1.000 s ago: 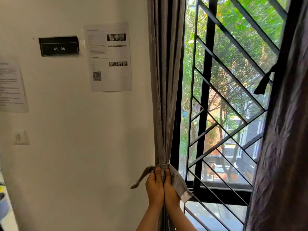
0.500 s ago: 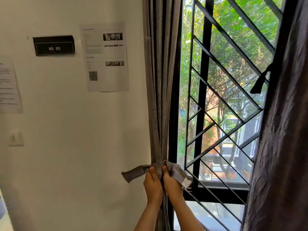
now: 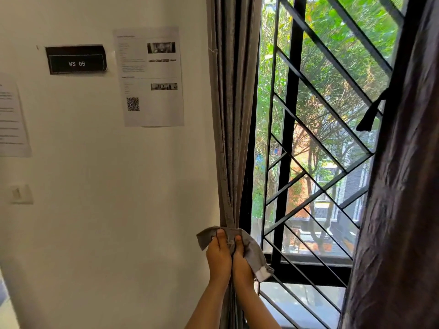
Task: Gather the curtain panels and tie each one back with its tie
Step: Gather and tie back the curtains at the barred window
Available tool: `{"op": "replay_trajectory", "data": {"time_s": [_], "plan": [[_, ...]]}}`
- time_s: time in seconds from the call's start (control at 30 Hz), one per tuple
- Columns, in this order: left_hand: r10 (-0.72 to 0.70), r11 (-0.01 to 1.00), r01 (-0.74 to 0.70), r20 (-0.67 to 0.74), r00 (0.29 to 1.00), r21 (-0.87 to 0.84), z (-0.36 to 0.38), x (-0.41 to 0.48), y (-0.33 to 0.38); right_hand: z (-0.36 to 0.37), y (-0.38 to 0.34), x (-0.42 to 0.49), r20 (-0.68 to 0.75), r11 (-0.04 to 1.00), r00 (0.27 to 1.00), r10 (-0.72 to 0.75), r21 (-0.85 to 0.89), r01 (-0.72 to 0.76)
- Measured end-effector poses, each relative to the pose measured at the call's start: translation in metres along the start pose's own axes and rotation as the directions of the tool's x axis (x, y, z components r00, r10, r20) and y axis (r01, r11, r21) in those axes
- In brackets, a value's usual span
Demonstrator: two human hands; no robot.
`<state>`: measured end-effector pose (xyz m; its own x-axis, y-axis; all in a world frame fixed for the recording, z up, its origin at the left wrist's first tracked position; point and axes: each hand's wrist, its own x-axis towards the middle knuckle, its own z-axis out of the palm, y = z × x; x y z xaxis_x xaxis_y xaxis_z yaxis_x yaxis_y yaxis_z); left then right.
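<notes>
The left curtain panel [image 3: 231, 119] is grey and hangs gathered into a narrow bunch beside the window frame. A grey fabric tie [image 3: 255, 254] wraps around it at waist height. My left hand [image 3: 218, 256] grips the tie's left end, which sticks out short towards the wall. My right hand [image 3: 242, 262] grips the right end, which hangs down to a pale tip. Both hands press side by side against the bunch. The right curtain panel [image 3: 401, 210] is dark, with a dark tie [image 3: 370, 113] dangling at its edge.
A black window grille [image 3: 306, 129] with diagonal bars fills the opening behind the curtains. On the white wall at left hang a "WS 05" sign [image 3: 76, 60], printed sheets [image 3: 150, 76] and a wall switch [image 3: 20, 194].
The tie's left end, sticking out far to the left half a second ago, is now drawn in short beside my left hand. My hands stay together on the bunch.
</notes>
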<state>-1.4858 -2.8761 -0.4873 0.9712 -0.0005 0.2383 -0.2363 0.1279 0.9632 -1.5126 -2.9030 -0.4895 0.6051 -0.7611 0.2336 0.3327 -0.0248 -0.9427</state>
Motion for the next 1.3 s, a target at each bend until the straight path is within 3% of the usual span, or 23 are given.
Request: {"op": "replay_trajectory", "data": {"time_s": [0.17,0.33,0.6,0.8,1.03,1.3], "plan": [[-0.043,0.999,0.043,-0.013,0.999,-0.009,-0.004,-0.003,0.009,0.004,-0.01,-0.006,-0.035,0.999,0.998,-0.045,-0.011,0.045],[-0.14,0.99,0.14,-0.031,0.99,-0.025,-0.009,0.004,0.007,0.007,-0.006,0.004,0.032,0.996,0.997,0.076,0.05,-0.078],[-0.342,0.94,0.34,0.128,0.931,0.043,-0.016,0.026,0.015,-0.007,-0.028,0.018,0.157,0.95,0.944,0.291,0.074,-0.305],[-0.421,0.893,0.442,0.197,0.885,-0.08,-0.024,0.038,0.016,-0.009,-0.027,0.02,0.209,0.965,0.946,0.249,0.032,-0.261],[-0.476,0.868,0.496,0.344,0.81,0.032,-0.043,0.053,0.023,-0.01,-0.02,0.032,0.329,0.988,0.932,0.153,-0.059,-0.141],[-0.435,0.849,0.529,0.589,0.682,0.014,-0.068,0.06,0.024,-0.009,-0.028,0.046,0.583,0.987,0.805,0.112,-0.157,-0.023]]}}
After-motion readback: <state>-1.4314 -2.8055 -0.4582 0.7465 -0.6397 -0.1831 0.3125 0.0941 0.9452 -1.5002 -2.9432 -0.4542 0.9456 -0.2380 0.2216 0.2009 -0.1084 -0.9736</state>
